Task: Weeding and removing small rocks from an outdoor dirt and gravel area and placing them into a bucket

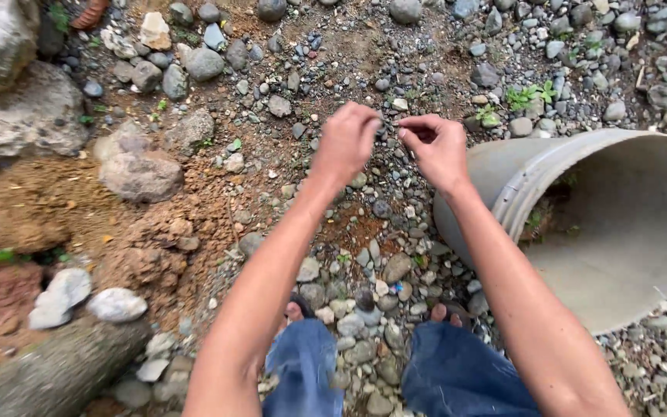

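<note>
Both of my arms reach forward over stony ground. My left hand [345, 143] and my right hand [435, 147] meet at their fingertips, which pinch together around something very small and hard to make out, perhaps a thin stem or thread. Their fingers are closed. A grey plastic bucket [619, 224] lies tilted on its side just right of my right forearm, its mouth facing me, with a bit of soil and green inside. My feet and blue trouser legs show below.
Gravel and pebbles cover the ground. Large rocks [140, 174] and red-brown soil lie to the left. A big boulder [9, 93] fills the top left corner. A log-like grey form [48, 371] sits at the bottom left. Small green weeds [530, 94] grow beyond the bucket.
</note>
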